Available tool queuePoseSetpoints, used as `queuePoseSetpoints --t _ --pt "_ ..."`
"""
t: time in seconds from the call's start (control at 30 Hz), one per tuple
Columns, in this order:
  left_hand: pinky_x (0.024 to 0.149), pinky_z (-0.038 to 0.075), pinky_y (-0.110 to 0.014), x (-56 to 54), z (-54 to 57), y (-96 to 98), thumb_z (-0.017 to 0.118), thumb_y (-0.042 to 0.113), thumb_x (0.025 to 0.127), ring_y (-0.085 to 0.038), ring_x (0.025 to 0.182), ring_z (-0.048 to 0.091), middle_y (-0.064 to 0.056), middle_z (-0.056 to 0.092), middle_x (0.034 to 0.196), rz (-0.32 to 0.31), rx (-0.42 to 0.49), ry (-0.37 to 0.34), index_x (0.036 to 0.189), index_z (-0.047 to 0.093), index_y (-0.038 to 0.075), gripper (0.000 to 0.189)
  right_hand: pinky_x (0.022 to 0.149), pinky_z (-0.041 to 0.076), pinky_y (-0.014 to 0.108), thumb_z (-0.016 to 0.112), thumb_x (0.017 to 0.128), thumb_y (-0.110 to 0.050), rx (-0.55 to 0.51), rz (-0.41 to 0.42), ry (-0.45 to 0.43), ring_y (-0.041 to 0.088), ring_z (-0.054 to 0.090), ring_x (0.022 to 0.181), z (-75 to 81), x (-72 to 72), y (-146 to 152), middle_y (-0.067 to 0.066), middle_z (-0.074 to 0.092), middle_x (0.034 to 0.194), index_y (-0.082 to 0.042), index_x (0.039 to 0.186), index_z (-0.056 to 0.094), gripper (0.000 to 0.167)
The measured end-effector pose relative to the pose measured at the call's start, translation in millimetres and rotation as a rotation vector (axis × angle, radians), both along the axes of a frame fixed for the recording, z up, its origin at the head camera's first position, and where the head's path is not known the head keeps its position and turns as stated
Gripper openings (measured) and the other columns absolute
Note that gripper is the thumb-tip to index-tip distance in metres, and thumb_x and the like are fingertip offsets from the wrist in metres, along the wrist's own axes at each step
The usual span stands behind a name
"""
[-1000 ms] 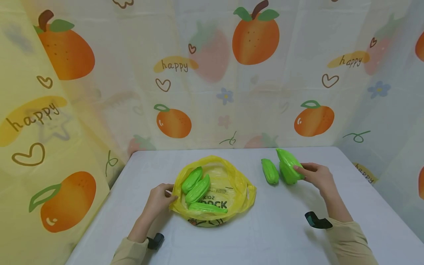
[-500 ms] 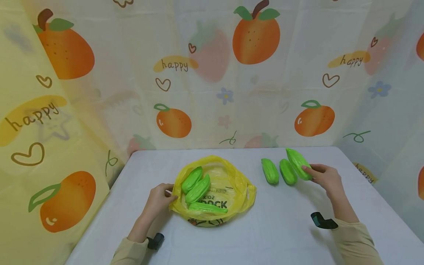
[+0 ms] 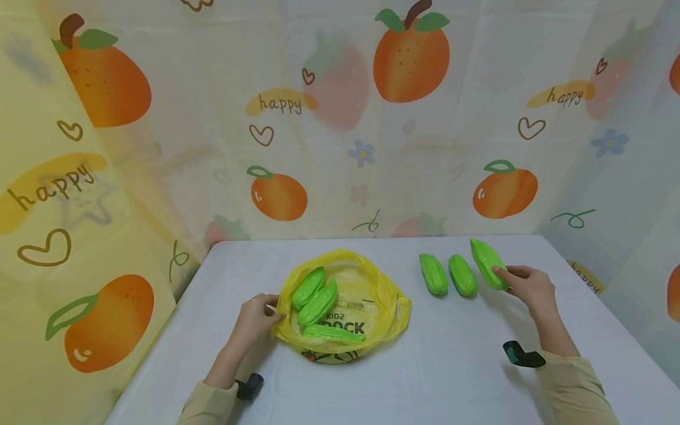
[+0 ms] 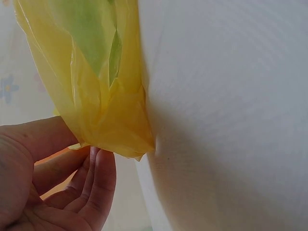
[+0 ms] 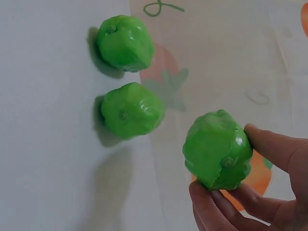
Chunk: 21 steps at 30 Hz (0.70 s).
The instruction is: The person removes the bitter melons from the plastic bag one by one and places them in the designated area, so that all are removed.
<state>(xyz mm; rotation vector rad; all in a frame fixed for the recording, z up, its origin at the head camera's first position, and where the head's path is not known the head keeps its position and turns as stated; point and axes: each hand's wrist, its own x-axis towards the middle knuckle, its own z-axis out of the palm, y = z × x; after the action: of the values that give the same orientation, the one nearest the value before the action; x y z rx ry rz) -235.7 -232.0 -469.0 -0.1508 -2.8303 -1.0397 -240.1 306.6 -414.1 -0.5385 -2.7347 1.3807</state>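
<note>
My left hand [image 3: 257, 319] pinches the left rim of a yellow plastic bag [image 3: 340, 348]; in the left wrist view thumb and fingers [image 4: 98, 187] meet at its edge. Inside the open-mouthed bag lie three glossy green toy bitter melons, the lowest bitter melon [image 3: 332, 334] lying sideways. At the right, my right hand [image 3: 533, 289] holds another bitter melon [image 3: 487, 264] between thumb and fingers. The right wrist view shows this held melon [image 5: 216, 151] apart from the table. Left of it, two bitter melons [image 3: 433, 274] lie side by side on the cloth.
A white cloth covers the table [image 3: 425, 378]. Behind it hangs a curtain [image 3: 340, 177] printed with oranges and hearts, and a side curtain [image 3: 79, 206] stands at the left. A black wrist camera [image 3: 523, 355] sits at the right sleeve.
My right hand has moved right with its bitter melon, away from the one it overlapped, which now lies fully visible on the table. The left hand and bag stay put.
</note>
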Motion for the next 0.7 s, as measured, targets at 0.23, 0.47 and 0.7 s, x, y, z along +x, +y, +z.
queuePoseSetpoints --t 0.23,0.47,0.7 --pt "0.061 0.054 -0.026 -0.5 -0.4 -0.3 0.076 0.007 0.076 -0.019 0.08 0.064 -0.012 0.067 0.1 0.0 0.001 0.0 0.111 0.068 -0.001 0.037 0.07 0.054 0.02 0.054 0.087 -0.059 -0.027 -0.017 -0.015 0.001 0.057 0.077 -3.5 -1.3 3.8 0.03 0.044 0.136 0.009 0.136 0.044 0.084" --pt "0.061 0.053 -0.026 -0.7 -0.6 0.1 0.075 0.007 0.076 -0.018 0.08 0.063 -0.011 0.067 0.1 0.004 0.002 -0.006 0.111 0.068 -0.001 0.037 0.076 0.055 0.028 0.056 0.086 -0.057 -0.045 -0.052 -0.042 -0.003 0.058 0.071 -11.4 -3.8 8.5 0.032 0.043 0.136 0.011 0.135 0.043 0.085" --pt "0.061 0.054 -0.027 0.6 2.3 0.8 0.075 0.007 0.076 -0.019 0.08 0.063 -0.012 0.067 0.101 0.006 0.001 -0.007 0.112 0.067 -0.002 0.038 0.076 0.053 0.028 0.055 0.086 -0.058 -0.046 -0.081 -0.073 -0.006 0.056 0.065 -22.0 -8.1 14.0 0.033 0.041 0.137 0.01 0.135 0.043 0.085"
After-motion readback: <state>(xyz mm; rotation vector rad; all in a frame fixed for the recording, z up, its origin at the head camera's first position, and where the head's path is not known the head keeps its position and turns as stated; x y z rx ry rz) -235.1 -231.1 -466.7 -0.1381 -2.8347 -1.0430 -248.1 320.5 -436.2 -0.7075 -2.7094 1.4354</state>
